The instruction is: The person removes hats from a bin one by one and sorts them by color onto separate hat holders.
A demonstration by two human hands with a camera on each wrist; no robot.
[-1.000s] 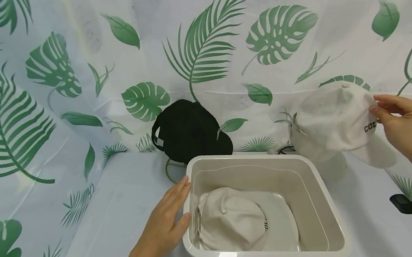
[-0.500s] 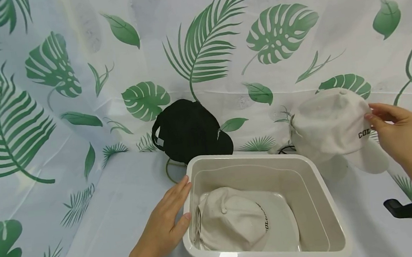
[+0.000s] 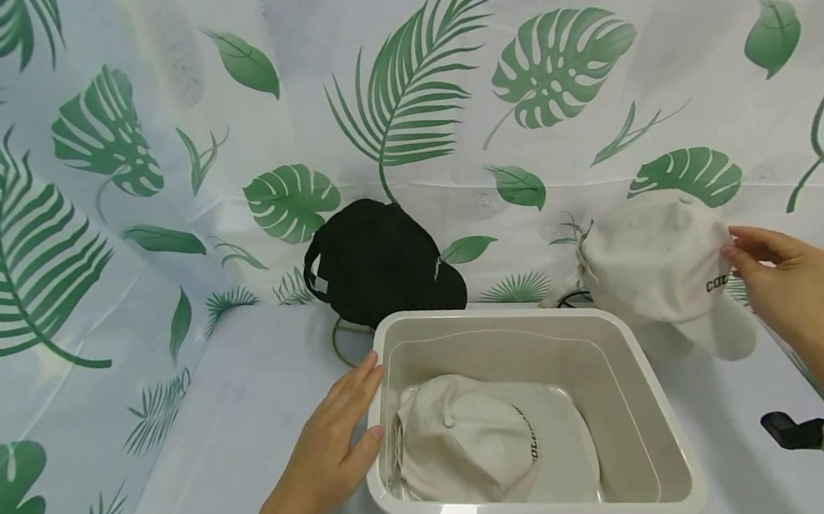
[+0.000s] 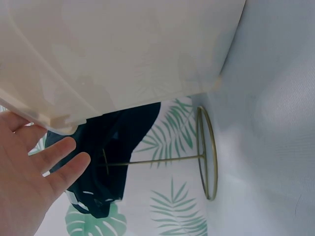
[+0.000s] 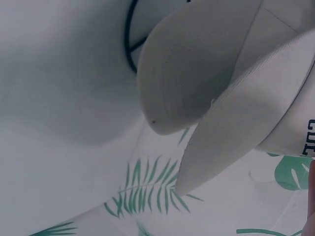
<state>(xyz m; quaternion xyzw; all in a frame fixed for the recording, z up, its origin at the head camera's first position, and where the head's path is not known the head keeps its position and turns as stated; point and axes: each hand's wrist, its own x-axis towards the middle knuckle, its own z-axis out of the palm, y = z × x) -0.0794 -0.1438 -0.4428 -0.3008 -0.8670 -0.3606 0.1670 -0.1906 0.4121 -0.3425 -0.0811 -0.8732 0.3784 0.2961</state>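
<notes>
1. My right hand point(image 3: 784, 285) pinches the front of a cream cap point(image 3: 658, 269) near its dark lettering, fingers curled on the crown; the cap sits to the right of the bin point(image 3: 660, 465), just behind its far corner.
2. My left hand point(image 3: 330, 450) rests flat against the bin's left wall, fingers straight and close together, thumb on the rim.
3. A second cream cap point(image 3: 477, 443) lies inside the bin.
4. A black cap point(image 3: 375, 261) hangs on a thin gold stand point(image 4: 204, 157) behind the bin.
</notes>
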